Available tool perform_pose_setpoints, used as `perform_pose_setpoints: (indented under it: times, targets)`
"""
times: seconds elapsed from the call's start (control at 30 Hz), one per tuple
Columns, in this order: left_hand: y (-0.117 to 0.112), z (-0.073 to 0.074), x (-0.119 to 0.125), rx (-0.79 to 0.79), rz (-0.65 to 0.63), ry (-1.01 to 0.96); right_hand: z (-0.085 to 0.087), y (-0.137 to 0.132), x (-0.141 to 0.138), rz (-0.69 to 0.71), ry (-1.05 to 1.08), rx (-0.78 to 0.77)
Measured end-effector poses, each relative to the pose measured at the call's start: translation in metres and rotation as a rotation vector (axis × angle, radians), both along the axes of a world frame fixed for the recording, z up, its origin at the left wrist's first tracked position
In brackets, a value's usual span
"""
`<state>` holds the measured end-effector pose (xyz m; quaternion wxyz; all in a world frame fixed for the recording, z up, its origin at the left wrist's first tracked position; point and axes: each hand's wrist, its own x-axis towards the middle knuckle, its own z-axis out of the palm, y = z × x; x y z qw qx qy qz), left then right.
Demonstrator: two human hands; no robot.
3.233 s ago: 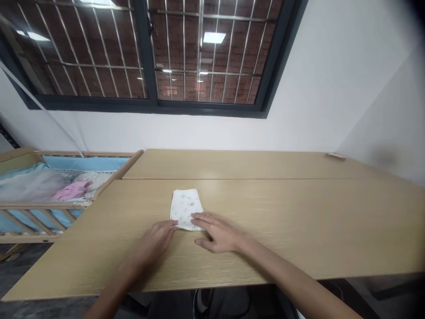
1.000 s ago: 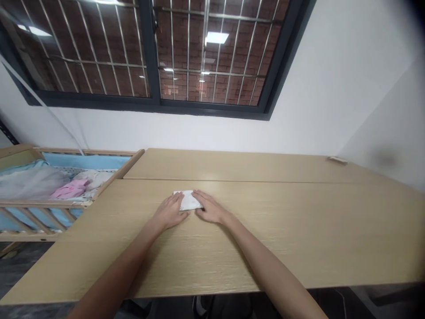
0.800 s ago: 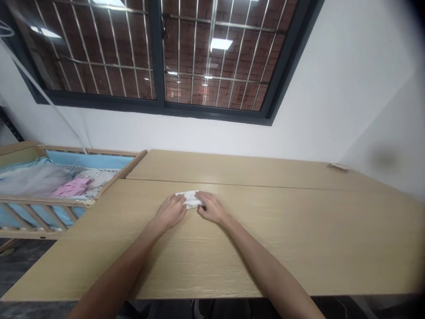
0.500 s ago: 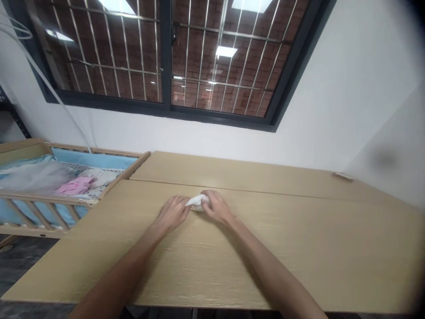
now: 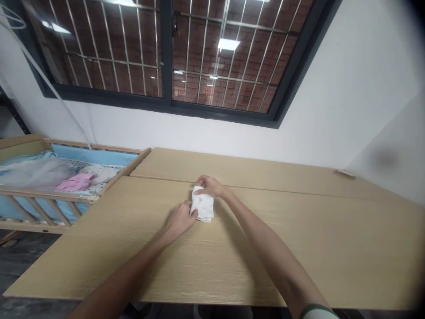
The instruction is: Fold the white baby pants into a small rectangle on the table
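Note:
A small white printed cloth [image 5: 203, 207], folded into a thick packet, hangs just above the light wooden table [image 5: 299, 248] near its middle seam. My right hand [image 5: 208, 185] pinches the cloth's top edge from above and holds it upright. My left hand [image 5: 182, 219] grips the cloth's lower left edge with curled fingers, its knuckles close to the table top.
A wooden crib [image 5: 49, 195] with blue padding stands against the table's left side; a pink garment [image 5: 73, 181] and pale bedding lie inside. A small flat object [image 5: 345, 173] sits at the table's far right by the white wall. A barred window is above.
The flat folded cloth was folded smaller under both hands, bunched up, and is now lifted off the table by my right hand, with my left hand at its lower edge.

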<state>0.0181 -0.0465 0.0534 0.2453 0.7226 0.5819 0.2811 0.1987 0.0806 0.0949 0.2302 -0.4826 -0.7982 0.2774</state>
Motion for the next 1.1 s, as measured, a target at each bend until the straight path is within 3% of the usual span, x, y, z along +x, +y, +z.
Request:
perform_pose_setpoints:
  times: [0.1, 0.2, 0.33, 0.47, 0.57, 0.7, 0.83, 1.1]
  targets:
    - [-0.005, 0.001, 0.001, 0.003, 0.035, 0.149, -0.021, 0.006, -0.007, 0.010, -0.002, -0.017]
    - [-0.009, 0.003, 0.001, 0.006, 0.065, 0.259, -0.029, 0.007, -0.012, 0.036, -0.053, 0.003]
    - [-0.016, 0.006, 0.004, 0.251, 0.035, 0.378, -0.019, -0.007, -0.011, 0.081, -0.045, 0.141]
    - [-0.034, 0.000, 0.019, 0.530, -0.217, 0.294, 0.003, -0.043, -0.008, 0.205, -0.082, 0.247]
    - [-0.048, -0.009, 0.032, 0.490, -0.299, 0.324, 0.010, -0.075, -0.009, 0.420, -0.156, 0.208]
    - [-0.054, -0.014, 0.036, 0.320, -0.373, 0.410, -0.001, -0.097, -0.007, 0.599, -0.198, 0.038]
    - [-0.052, -0.013, 0.033, 0.339, -0.409, 0.411, -0.020, -0.082, 0.001, 0.592, -0.230, -0.051]
    - [-0.051, -0.018, 0.039, 0.430, -0.388, 0.492, -0.040, -0.008, 0.010, 0.412, -0.333, 0.084]
